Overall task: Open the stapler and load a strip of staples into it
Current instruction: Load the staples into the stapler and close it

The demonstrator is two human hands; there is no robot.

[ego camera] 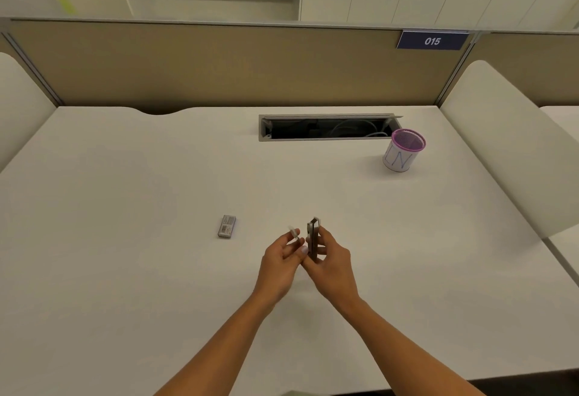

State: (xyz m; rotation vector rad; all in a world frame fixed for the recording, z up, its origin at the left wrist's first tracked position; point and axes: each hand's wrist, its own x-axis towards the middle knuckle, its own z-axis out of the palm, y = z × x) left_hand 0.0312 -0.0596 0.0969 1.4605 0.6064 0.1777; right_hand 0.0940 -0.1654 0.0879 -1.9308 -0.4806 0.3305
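Dark metal, the stapler (313, 240) stands nearly upright above the desk (125, 192), its long axis pointing away from the person, clasped in the right hand (332, 262). Just to its left, the left hand (280, 259) pinches a small pale strip of staples (294, 234) at its fingertips, tilted toward the stapler, so loading seems to need only a short rightward move; whether the stapler is open I cannot tell.
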